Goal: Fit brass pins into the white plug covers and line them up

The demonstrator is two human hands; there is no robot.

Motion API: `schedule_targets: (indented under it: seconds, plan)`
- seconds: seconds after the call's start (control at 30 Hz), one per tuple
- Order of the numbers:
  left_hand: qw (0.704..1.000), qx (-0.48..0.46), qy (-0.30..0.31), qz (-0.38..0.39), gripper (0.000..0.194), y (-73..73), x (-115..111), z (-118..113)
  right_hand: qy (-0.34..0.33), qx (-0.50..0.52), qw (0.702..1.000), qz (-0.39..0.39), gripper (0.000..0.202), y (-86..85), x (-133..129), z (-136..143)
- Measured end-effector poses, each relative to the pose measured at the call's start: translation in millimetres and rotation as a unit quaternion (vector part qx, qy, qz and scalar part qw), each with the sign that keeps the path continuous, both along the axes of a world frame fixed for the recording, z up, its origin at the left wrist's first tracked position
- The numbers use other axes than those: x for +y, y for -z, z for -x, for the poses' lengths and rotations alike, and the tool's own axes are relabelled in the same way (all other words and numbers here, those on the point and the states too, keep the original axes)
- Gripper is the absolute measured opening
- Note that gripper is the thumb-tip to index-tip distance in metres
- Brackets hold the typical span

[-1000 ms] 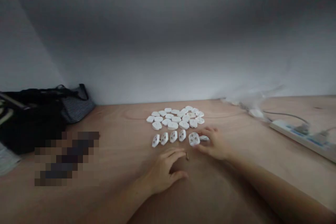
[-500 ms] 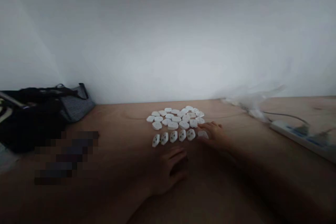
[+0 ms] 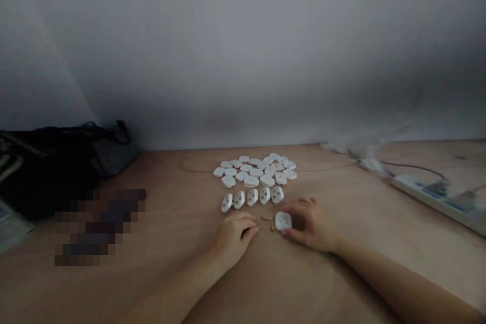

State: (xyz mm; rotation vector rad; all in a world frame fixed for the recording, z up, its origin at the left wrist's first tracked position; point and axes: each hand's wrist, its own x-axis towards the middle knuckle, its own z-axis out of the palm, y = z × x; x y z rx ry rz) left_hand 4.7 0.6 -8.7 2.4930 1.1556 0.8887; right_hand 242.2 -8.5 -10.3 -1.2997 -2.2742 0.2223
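Observation:
My right hand (image 3: 317, 225) grips a white, rounded-square socket piece (image 3: 283, 221) by its edges, thumb at the near side and fingers at the far side. Its face with small holes points up toward me. My left hand (image 3: 233, 238) rests to the left, thumb and forefinger pinched together; whatever is between the tips is too small to make out. Between the two hands lie a few small tan strips (image 3: 267, 218). Just beyond, several similar white socket pieces (image 3: 252, 197) stand on edge in a row, dark holes facing me.
Behind the row, a cluster of white pieces (image 3: 251, 181) lies on the wooden table (image 3: 182, 202). A black bag (image 3: 56, 172) sits at the left, near a blurred-out patch. On the right are a power strip (image 3: 417, 190) with plugs and a clear plastic bag (image 3: 370, 154).
My right hand has drawn back toward me with a white socket piece from the right end of the row. My left hand's finger and thumb have closed together. The picture is sharper.

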Motion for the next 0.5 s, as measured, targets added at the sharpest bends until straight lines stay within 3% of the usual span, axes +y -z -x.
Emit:
schedule_targets:
  seconds: [0.2,0.5]
  plan:
    - [0.999,-0.034,-0.013,-0.013,0.016,-3.5,-3.5,-1.0,0.009,0.001,1.000,-0.008,0.054,2.1,-2.1,9.2]
    - [0.989,-0.118,0.028,-0.081,0.010,-0.1,-3.9,-1.2,0.020,0.005,1.000,-0.018,0.042,-5.7,-4.9,13.0]
